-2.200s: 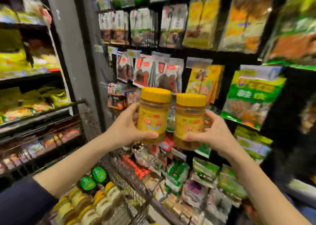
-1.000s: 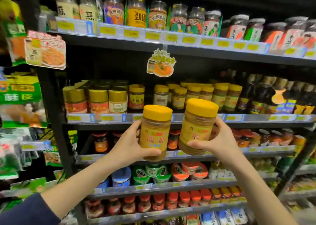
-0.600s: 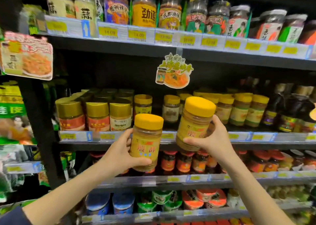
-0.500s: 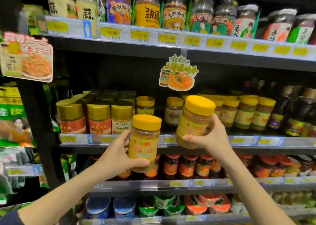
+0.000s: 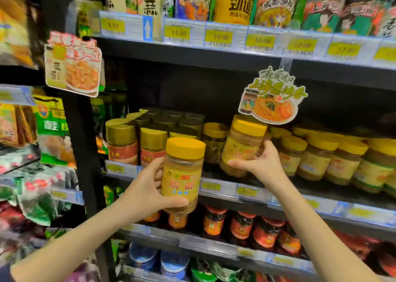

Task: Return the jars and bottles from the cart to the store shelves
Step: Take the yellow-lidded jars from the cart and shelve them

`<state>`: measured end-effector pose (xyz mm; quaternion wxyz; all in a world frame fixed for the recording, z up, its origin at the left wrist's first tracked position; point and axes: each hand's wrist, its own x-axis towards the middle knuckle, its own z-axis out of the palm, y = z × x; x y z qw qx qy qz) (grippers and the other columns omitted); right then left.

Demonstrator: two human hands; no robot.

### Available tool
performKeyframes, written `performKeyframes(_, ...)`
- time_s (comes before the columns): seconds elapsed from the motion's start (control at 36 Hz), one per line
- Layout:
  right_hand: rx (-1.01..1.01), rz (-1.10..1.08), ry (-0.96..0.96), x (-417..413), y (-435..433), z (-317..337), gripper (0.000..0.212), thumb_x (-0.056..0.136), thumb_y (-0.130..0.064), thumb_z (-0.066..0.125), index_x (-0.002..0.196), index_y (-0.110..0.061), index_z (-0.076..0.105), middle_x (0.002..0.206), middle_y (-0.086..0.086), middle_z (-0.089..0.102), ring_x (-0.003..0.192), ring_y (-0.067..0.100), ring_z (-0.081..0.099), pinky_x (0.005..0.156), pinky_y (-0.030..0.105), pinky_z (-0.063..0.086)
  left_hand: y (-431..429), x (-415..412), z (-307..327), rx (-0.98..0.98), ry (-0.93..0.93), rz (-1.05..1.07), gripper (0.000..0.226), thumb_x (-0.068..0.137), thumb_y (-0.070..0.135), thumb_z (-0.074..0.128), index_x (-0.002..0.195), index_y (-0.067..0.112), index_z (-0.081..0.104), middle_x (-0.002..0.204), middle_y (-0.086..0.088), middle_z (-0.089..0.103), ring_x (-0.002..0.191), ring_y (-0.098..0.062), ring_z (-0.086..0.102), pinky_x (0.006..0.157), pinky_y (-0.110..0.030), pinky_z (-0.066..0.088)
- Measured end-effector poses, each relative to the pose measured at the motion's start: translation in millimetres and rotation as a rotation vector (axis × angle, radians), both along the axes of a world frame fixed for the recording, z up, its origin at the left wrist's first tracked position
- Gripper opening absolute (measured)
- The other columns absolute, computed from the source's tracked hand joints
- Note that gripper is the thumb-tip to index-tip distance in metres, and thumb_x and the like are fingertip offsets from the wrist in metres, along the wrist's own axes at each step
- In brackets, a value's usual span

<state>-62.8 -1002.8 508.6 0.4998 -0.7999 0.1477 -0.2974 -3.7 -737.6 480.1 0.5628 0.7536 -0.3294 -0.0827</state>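
Note:
My left hand (image 5: pixel 147 190) grips a yellow-lidded jar (image 5: pixel 182 174) with a yellow label, held upright in front of the middle shelf's edge (image 5: pixel 220 188). My right hand (image 5: pixel 260 163) grips a second, matching jar (image 5: pixel 241 145), tilted slightly left, over the middle shelf at the left end of a row of like yellow-lidded jars (image 5: pixel 317 157). Whether its base touches the shelf is hidden by my fingers.
Gold-lidded jars (image 5: pixel 137 142) stand at the shelf's left. A paper promo tag (image 5: pixel 271 98) hangs just above the right-hand jar. Red-labelled jars (image 5: pixel 242 226) fill the shelf below, tall jars (image 5: pixel 233 2) the shelf above. Packet goods (image 5: pixel 51 129) hang at the left.
I turned from the cart aisle to the jar shelves and came closer. My right hand has pushed its jar forward onto the middle shelf level; my left hand's jar stayed lower, in front.

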Motion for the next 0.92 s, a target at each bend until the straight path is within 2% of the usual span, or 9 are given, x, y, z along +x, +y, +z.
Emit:
performKeyframes(0.06,0.002,0.019,0.043,11,0,-5,0.104,0.021,-0.058,0.09,0.108,-0.021,0.048,0.111,0.003,0.063,0.102,0.02,0.063,0.086,0.044,0.054,3,0,0,-0.014,-0.001,0.021,0.084,0.042,0.036,0.085,0.113,0.045,0.042,0.112,0.01,0.064,0.101,-0.002,0.064,0.083,-0.025,0.056)
performKeyframes(0.11,-0.013,0.044,0.075,20,2,-7,0.111,0.019,-0.061,0.088,0.113,-0.02,0.047,0.112,0.003,0.063,0.103,0.02,0.063,0.088,0.044,0.054,6,1,0,-0.02,0.01,0.035,0.085,0.042,0.038,0.086,0.115,0.044,0.042,0.113,0.01,0.064,0.102,-0.003,0.064,0.084,-0.026,0.056)
performKeyframes(0.22,-0.089,0.061,0.121,27,13,-8,0.088,0.042,-0.031,0.093,0.114,-0.022,0.043,0.108,-0.003,0.061,0.105,0.017,0.059,0.092,0.035,0.049,11,3,-1,-0.011,0.004,0.054,0.093,0.037,0.052,0.087,0.118,0.042,0.043,0.113,0.009,0.066,0.102,-0.005,0.065,0.086,-0.029,0.055)
performKeyframes(0.33,-0.138,0.098,0.17,32,20,-8,0.081,0.051,-0.024,0.091,0.11,-0.026,0.035,0.098,-0.01,0.05,0.098,0.011,0.05,0.083,0.027,0.042,15,3,-3,-0.008,0.015,0.083,0.1,0.032,0.057,0.086,0.12,0.043,0.041,0.113,0.008,0.066,0.103,-0.006,0.065,0.086,-0.03,0.056)
performKeyframes(0.39,-0.164,0.114,0.203,33,23,-7,0.081,0.054,-0.023,0.09,0.115,-0.024,0.036,0.096,-0.012,0.046,0.097,0.009,0.046,0.081,0.025,0.04,15,2,-3,0.002,0.013,0.087,0.101,0.036,0.053,0.087,0.125,0.038,0.041,0.114,0.006,0.066,0.104,-0.006,0.064,0.086,-0.03,0.055)
performKeyframes(0.47,-0.198,0.127,0.239,36,26,-6,0.097,0.051,-0.024,0.091,0.13,-0.018,0.035,0.115,-0.002,0.052,0.11,0.016,0.05,0.088,0.03,0.042,14,0,-3,-0.001,0.019,0.104,0.098,0.044,0.034,0.086,0.13,0.032,0.039,0.113,0.007,0.065,0.104,-0.004,0.064,0.085,-0.026,0.055)
performKeyframes(0.58,-0.218,0.142,0.301,40,27,-6,0.103,0.051,-0.024,0.091,0.134,-0.017,0.031,0.129,0.004,0.05,0.122,0.023,0.048,0.097,0.036,0.042,11,-1,-5,-0.008,0.048,0.105,0.095,0.045,0.029,0.085,0.129,0.032,0.04,0.112,0.006,0.066,0.103,-0.006,0.065,0.085,-0.028,0.056)
performKeyframes(0.81,-0.263,0.139,0.363,52,22,-13,0.099,0.046,-0.034,0.092,0.126,-0.017,0.037,0.119,0.005,0.056,0.115,0.024,0.054,0.095,0.041,0.049,8,1,-8,-0.012,0.08,0.081,0.084,0.045,0.028,0.087,0.116,0.041,0.043,0.106,0.01,0.069,0.099,-0.005,0.066,0.081,-0.023,0.056)
performKeyframes(0.92,-0.278,0.134,0.381,57,20,-13,0.103,0.042,-0.039,0.092,0.126,-0.018,0.037,0.118,0.004,0.057,0.113,0.023,0.054,0.093,0.038,0.05,6,2,-8,-0.024,0.081,0.076,0.082,0.046,0.027,0.086,0.114,0.042,0.044,0.104,0.01,0.07,0.098,-0.006,0.067,0.08,-0.023,0.057)
